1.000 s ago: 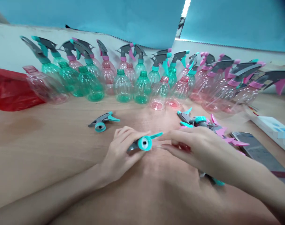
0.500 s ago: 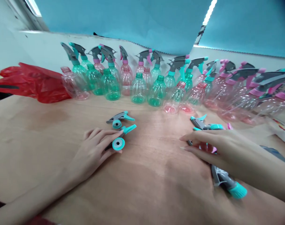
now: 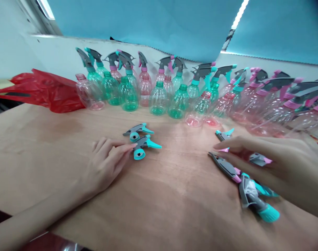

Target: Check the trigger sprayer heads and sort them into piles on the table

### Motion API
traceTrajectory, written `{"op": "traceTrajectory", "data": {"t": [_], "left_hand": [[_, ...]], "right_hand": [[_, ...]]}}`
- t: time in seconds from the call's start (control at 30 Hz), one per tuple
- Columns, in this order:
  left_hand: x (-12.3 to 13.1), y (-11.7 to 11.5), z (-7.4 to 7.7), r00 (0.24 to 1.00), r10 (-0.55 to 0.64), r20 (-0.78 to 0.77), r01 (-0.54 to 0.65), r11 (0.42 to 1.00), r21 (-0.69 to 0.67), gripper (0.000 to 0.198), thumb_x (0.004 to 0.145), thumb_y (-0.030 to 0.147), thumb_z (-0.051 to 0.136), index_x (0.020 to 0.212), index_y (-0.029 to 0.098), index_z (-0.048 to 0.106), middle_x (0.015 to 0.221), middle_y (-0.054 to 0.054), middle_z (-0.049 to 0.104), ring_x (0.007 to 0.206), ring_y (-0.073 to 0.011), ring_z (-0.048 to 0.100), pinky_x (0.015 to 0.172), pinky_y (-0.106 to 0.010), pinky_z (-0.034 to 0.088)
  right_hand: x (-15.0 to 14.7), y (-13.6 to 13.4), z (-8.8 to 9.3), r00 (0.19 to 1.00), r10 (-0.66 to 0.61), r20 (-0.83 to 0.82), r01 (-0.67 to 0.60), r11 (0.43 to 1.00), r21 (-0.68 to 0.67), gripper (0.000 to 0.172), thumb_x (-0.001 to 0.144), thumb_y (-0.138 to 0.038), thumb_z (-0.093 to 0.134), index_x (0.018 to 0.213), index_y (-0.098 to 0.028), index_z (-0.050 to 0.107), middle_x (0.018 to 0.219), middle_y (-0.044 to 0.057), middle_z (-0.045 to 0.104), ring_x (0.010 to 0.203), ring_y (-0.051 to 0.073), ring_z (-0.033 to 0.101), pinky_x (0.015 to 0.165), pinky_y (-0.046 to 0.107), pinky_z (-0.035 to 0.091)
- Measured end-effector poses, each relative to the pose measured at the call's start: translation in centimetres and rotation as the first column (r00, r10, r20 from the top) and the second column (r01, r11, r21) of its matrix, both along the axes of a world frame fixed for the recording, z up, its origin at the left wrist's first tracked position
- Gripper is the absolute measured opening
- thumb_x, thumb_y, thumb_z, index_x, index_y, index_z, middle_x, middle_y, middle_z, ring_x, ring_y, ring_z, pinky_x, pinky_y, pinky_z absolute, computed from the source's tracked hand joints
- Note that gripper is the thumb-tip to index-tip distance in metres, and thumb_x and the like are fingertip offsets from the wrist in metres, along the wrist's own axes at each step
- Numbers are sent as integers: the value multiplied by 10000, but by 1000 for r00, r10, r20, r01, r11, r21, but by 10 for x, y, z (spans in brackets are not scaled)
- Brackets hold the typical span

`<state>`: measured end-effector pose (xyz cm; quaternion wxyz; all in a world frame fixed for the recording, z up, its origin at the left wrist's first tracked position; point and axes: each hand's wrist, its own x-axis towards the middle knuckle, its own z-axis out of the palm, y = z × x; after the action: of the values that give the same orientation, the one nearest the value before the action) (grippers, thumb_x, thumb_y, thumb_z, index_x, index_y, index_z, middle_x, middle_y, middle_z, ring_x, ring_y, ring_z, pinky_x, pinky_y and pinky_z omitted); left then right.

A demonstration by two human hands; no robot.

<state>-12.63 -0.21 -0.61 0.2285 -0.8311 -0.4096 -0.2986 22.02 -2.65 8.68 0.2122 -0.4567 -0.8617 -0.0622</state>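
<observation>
My left hand (image 3: 106, 162) pinches the grey body of a trigger spray head (image 3: 141, 142) with a teal trigger and collar, its collar opening toward me. Just behind it lies a similar teal-and-grey spray head (image 3: 138, 129). My right hand (image 3: 263, 162) hovers over a loose group of spray heads on the right, thumb and fingers curled but apart; a bit of pink shows between the fingertips. Beneath it lie a grey-and-pink spray head (image 3: 225, 167) and a teal-collared one (image 3: 255, 198). Another teal-and-grey head (image 3: 223, 135) is partly hidden behind that hand.
Along the back of the wooden table (image 3: 159, 198) stand several clear bottles, including an uncapped green bottle (image 3: 178, 103) and a pink bottle (image 3: 197, 109). Others wear spray heads, crowded at the right. A red plastic bag (image 3: 54, 92) lies at the back left, before a white wall.
My left hand's spray head has moved right and up, close against the other one. My right hand has shifted, uncovering the grey-and-pink spray head. The view has shifted slightly.
</observation>
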Motion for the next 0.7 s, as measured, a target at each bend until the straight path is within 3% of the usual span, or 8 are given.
{"op": "traceTrajectory", "data": {"t": [0.17,0.33,0.5,0.6,0.7], "left_hand": [[13,2,4,995,-83,-48,80,995,-52,329,789,363,684,1066,225,571,889,-61,619,758,-225,574,651,-341,403],[18,11,3,998,-45,-43,43,998,-41,239,826,220,624,1059,223,570,892,-73,624,772,-233,572,648,-342,396],[25,7,7,986,-168,-22,168,986,7,245,822,203,654,1042,245,555,847,-28,617,713,-185,562,620,-312,383],[47,6,14,949,-314,-3,314,949,13,178,859,166,602,1021,226,556,803,-4,607,712,-157,570,625,-292,386],[86,12,21,902,-431,34,431,902,6,116,868,176,597,981,192,574,796,-9,617,749,-158,575,675,-297,393]], "right_hand": [[-2,-2,3,999,-50,6,49,997,63,191,904,-348,468,816,-284,625,707,-58,724,425,103,588,444,243,413],[2,-2,5,997,-76,-32,77,997,29,99,868,-310,536,856,-287,631,682,-75,709,463,87,595,464,225,413],[13,-5,16,972,-201,-123,215,970,114,109,840,-357,597,845,-266,656,675,-50,688,500,87,597,461,229,401],[20,-3,21,958,-204,-200,238,958,160,93,814,-316,628,853,-240,667,750,-14,705,567,104,610,547,243,459],[27,-1,23,929,-196,-315,262,947,184,108,794,-329,647,864,-253,678,816,-15,706,617,113,606,575,255,483]]}}
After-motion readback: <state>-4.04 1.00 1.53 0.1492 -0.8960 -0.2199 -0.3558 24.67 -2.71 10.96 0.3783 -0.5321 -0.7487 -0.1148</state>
